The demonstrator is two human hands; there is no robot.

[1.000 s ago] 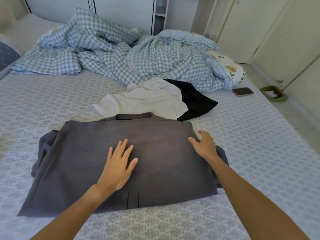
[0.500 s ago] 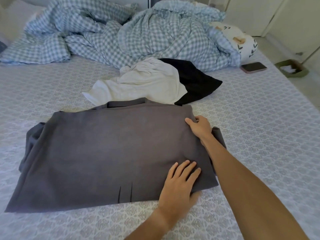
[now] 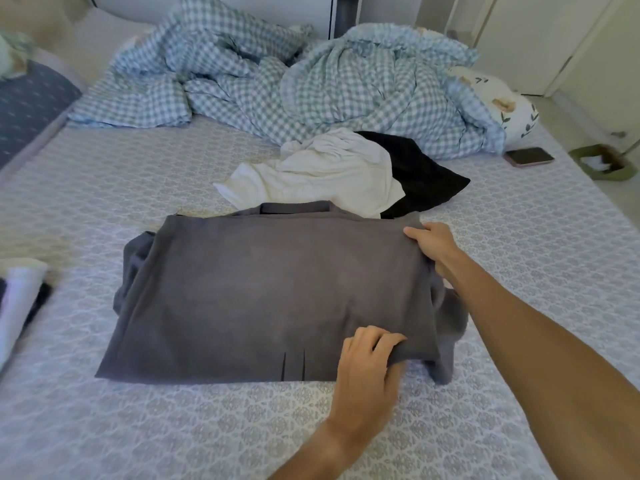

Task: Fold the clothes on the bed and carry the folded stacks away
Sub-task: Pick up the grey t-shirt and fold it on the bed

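Gripping the near right corner of a grey garment [image 3: 263, 292], a person's left hand [image 3: 367, 362] curls its fingers over the cloth's lower edge, lifting it slightly off the patterned bed sheet [image 3: 173, 427]. Just beyond, the right hand [image 3: 434, 245] pinches the garment's far right corner, thumb on top and fingers tucked under the fabric, its forearm crossing the lower right of the head view. The garment lies mostly flat in the middle of the bed, partly folded, with bunched fabric spilling out at its left and right sides and two short slits along its near hem. At the left edge of the bed, a blurred white and dark item [image 3: 19, 299] is too indistinct to identify. Behind the grey piece, touching its far edge, a crumpled white garment [image 3: 311, 174] rests partly over a black garment [image 3: 422, 178]. Farther right, a phone [image 3: 529, 156] lies face up on the sheet. At the head of the bed sprawls a rumpled blue checked duvet [image 3: 311, 84], with a leaf-print pillow [image 3: 509, 109] at its right end.
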